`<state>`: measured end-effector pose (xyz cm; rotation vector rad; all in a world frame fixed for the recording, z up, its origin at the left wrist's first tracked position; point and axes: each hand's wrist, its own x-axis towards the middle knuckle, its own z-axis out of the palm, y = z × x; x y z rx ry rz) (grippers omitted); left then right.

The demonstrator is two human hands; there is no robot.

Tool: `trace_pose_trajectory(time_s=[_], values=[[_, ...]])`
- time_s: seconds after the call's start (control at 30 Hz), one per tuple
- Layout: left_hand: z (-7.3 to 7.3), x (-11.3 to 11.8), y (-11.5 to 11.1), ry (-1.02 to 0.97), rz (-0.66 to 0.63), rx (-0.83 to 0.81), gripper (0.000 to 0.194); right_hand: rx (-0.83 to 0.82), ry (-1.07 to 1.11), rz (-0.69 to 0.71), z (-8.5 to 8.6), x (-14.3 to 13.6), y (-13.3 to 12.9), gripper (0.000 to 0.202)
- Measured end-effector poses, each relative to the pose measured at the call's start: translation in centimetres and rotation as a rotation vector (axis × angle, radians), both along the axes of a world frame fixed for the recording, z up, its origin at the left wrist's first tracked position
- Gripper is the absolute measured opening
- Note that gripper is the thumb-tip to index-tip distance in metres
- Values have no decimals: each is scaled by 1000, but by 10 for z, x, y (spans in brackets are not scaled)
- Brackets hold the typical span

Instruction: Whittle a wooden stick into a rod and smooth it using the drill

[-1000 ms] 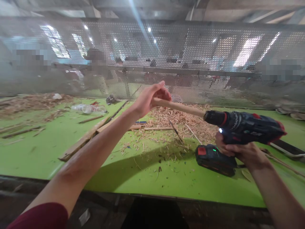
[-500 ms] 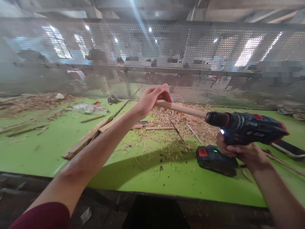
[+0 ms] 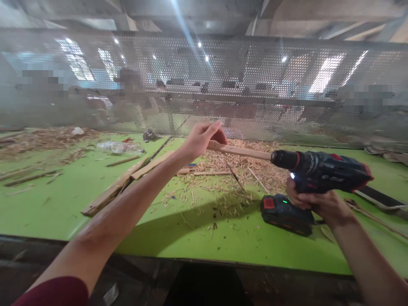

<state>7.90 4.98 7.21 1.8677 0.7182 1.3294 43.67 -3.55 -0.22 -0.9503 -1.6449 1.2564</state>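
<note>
The right hand (image 3: pixel 314 199) grips the drill (image 3: pixel 321 170), and the left hand (image 3: pixel 202 138) curls around the far end of the wooden rod (image 3: pixel 244 151), which extends from the drill's chuck (image 3: pixel 283 159) above shavings (image 3: pixel 255 170) on the green bench (image 3: pixel 204 244).

Green table (image 3: pixel 197 238) — shavings (image 3: pixel 245 163), bottle (image 3: pixel 119 147), wood strips (image 3: pixel 111 192).

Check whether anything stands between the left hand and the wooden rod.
Nothing visible does. The left hand curls at the free end of the wooden rod; exact contact is hidden. The chuck of the drill holds the other end.
</note>
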Motion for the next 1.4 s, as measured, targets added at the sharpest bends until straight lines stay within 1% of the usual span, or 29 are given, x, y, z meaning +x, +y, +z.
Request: trace_pose_trajectory(time_s=[0.07,0.2,0.37,0.57,0.77,0.93,1.1,1.23,1.4], values=[[-2,1,2,-29,-12,-8,53,-9,-2,-14,1,-1,-1,41],[-3,3,1,-75,-72,-75,56,-30,1,-29,1,0,-2,42],[-5,3,1,-102,-88,-106,56,-59,12,-32,1,1,-1,43],[-4,3,-1,-98,-98,-102,56,-19,22,4,1,0,-2,39],[-1,0,-4,-41,-116,-77,54,38,36,34,-2,2,0,37],[0,0,-4,-24,-72,-73,52,59,51,93,-6,5,3,31],[0,2,-5,-44,-46,-83,50,22,52,72,-5,5,1,35],[-2,1,-3,-60,-57,-77,50,27,54,71,-5,5,0,34],[-3,-1,-2,-61,-74,-55,49,43,59,101,-3,3,0,33]])
